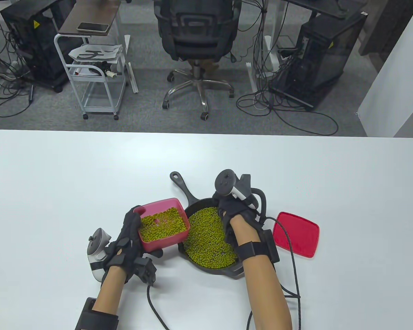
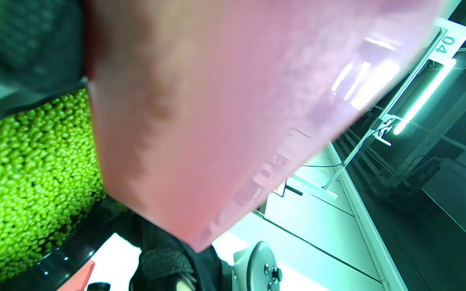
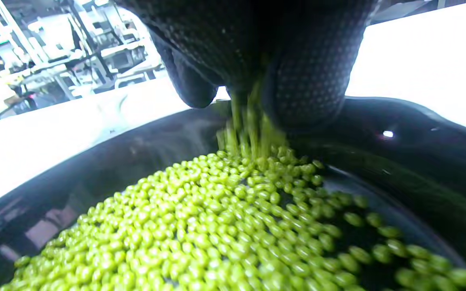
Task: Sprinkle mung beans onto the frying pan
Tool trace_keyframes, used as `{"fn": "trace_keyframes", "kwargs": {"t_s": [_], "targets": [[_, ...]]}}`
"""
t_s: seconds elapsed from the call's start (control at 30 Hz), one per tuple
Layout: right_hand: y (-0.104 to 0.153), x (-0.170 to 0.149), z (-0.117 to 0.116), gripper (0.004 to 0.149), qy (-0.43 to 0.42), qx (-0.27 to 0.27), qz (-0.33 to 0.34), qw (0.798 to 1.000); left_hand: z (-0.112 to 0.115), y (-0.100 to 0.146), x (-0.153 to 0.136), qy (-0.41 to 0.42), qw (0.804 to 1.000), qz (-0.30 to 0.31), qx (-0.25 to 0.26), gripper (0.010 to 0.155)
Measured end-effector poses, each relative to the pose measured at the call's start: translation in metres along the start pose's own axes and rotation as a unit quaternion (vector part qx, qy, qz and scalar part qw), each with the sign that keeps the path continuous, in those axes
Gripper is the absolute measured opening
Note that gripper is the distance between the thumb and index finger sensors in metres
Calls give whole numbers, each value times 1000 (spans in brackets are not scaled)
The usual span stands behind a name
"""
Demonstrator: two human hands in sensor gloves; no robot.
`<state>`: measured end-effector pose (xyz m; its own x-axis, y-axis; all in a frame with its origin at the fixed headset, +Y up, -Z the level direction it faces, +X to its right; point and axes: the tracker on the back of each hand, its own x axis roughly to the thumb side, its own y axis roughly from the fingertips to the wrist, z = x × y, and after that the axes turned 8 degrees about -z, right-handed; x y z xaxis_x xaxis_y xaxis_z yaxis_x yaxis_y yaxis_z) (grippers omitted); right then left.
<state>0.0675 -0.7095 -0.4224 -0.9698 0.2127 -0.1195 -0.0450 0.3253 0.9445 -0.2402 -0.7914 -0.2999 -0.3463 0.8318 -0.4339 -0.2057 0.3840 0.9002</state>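
Note:
A black frying pan (image 1: 192,202) sits on the white table, its handle pointing far-left, with a layer of green mung beans (image 1: 210,237) in it. My left hand (image 1: 132,227) grips a pink container (image 1: 179,240) of mung beans, held tilted over the pan's left rim. Its underside (image 2: 233,113) fills the left wrist view, above the beans (image 2: 26,182). My right hand (image 1: 223,208) hovers over the pan's far side. In the right wrist view its bunched fingers (image 3: 310,72) let a stream of beans (image 3: 249,125) fall onto the pile (image 3: 217,226) in the pan (image 3: 419,145).
A red lid (image 1: 296,233) lies flat on the table just right of the pan. Cables run from both wrists toward the near edge. An office chair (image 1: 196,44), a cart and computer cases stand on the floor beyond the table.

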Motion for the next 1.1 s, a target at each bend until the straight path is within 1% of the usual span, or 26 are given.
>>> {"fn": "trace_keyframes", "kwargs": {"t_s": [0.07,0.17,0.33,0.37,0.43,0.53,0.6,0.7,0.8,0.87,0.93,1.0,1.07,1.1], "targets": [[5,-2,1,38,13,13,3,1000,0,0,0,-3,1000,-1,0,74],[11,-3,0,40,32,58,6,998,0,0,0,-5,1000,-1,0,74],[19,-5,4,48,-20,111,34,993,1,0,-1,-11,1000,0,-1,74],[20,-5,6,49,-31,114,41,992,1,0,-1,-12,1000,0,-1,74],[24,-5,11,50,-58,116,52,990,2,0,-2,-16,1000,-1,-1,74],[34,-3,21,51,-76,118,76,987,4,-1,-3,-23,1000,-3,-4,74],[41,0,28,52,-89,105,94,986,5,-1,-4,-28,1000,-4,-3,74],[59,11,41,51,-122,87,142,979,8,-2,-5,-37,999,-5,-4,74],[80,30,47,51,-151,81,199,965,12,-2,-6,-45,999,-4,-7,74],[94,46,45,50,-163,74,236,955,15,-2,-7,-52,999,-4,-8,74],[103,62,39,50,-157,87,255,950,18,-1,-8,-59,998,-5,-13,74],[108,80,26,52,-120,115,255,953,21,1,-8,-60,998,-1,-15,74],[109,91,13,52,-75,122,250,958,23,2,-8,-64,998,-1,-19,74],[108,96,5,54,-38,120,231,965,24,3,-9,-66,998,0,-22,74]]}}
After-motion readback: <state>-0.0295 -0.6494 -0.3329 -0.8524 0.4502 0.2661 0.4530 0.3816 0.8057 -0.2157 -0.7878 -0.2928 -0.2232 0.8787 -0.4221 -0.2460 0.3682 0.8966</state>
